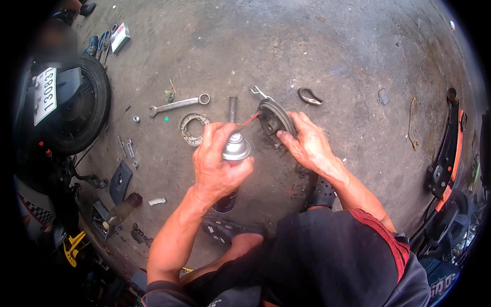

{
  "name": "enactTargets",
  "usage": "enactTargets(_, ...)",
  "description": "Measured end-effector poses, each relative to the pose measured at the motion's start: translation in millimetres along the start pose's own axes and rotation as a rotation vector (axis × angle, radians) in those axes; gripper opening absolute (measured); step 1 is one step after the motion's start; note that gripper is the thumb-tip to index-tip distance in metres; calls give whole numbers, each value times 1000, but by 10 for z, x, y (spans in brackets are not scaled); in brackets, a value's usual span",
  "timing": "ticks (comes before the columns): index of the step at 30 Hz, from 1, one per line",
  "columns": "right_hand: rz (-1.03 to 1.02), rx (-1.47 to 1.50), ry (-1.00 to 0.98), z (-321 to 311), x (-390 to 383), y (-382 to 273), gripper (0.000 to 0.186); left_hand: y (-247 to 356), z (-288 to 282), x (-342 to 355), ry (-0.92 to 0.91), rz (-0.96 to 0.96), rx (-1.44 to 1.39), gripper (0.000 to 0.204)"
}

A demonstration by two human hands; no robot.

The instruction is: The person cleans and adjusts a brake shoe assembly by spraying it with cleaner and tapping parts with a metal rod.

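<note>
- Spray can (236, 148) in the left hand (220, 158), fingers wrapped around its body just below the silver shoulder; the index finger reaches over the top to the nozzle.
- The can is roughly upright — its dark lower body shows beneath the hand, near the person's knees.
- A thin red straw (250, 119) runs from the nozzle up and to the right, its tip at the left edge of the round metal plate; whether it touches, I cannot tell.
- The round metal plate (273, 120) is in the right hand (307, 140), pinched at its right side: thumb on the dark face, fingers over the rim behind.
- That plate is held tilted, its dark face turned toward the can, so it sits between the two hands and a little beyond them. A metal lever (262, 93) sticks out at its far end.
- Just beyond the left hand, on the concrete floor (353, 56), lies a ring-shaped metal part (188, 134); farther off is a combination spanner (179, 105).
- A dark rod (233, 106) lies past the can, between ring and plate.
- Beyond the right hand — near it but apart — rests a curved dark part (306, 95).
</note>
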State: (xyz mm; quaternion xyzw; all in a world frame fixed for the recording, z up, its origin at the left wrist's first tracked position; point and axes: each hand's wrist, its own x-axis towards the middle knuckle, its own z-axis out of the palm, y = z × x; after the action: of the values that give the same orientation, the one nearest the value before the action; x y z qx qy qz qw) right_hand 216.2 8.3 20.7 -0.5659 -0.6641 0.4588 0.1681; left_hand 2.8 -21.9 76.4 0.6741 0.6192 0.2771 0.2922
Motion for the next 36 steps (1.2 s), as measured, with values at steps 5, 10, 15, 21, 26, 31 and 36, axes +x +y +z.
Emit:
enactTargets(5,0,1,-9,11,8,-8,44,-31,-7,-11,5,11,1,56)
enactTargets(10,-23,10,50,57,35,98,44,131,-386,75,46,90,-23,63)
enactTargets(15,11,-12,39,-16,-12,98,45,982,-1244,106,478,-205,-198,63)
enactTargets(21,17,-139,31,93,-21,197,50,948,-804,375,432,-204,-117,64)
enactTargets(26,49,19,-64,46,3,186,49,325,-715,300,128,202,244,60)
enactTargets(31,151,77,-40,-93,-112,111,51,382,-546,-15,72,220,-44,61)
enactTargets(36,53,72,30,-30,-15,313,45,138,-284,79,62,54,-58,58)
